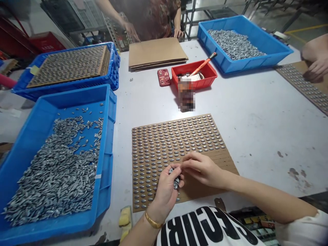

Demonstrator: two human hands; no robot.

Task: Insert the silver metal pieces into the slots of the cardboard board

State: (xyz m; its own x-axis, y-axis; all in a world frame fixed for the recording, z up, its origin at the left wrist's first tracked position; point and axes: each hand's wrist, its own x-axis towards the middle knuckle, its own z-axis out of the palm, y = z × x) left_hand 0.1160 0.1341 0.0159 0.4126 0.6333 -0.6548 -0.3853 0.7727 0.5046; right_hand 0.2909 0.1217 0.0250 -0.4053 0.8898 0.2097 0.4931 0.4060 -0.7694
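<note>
My left hand (166, 188) is curled around a small pile of grey oval metal pieces (176, 182), palm turned up. Close beside its thumb, my right hand (203, 169) has its fingertips pinched together; whatever is between them is hidden. Both hands are over a brown cardboard sheet (202, 189) lying on the white table. Rows of the same oval pieces (159, 140) cover its far and left parts, while bare corrugated board shows at the near right.
A blue bin (111, 164) of loose pieces stands left, beyond it a blue crate (116, 65) with filled sheets. Ahead are a red tray (210, 83), stacked cardboard (157, 51) and another blue bin (256, 61). Other people's hands (317, 66) are at the right and far sides.
</note>
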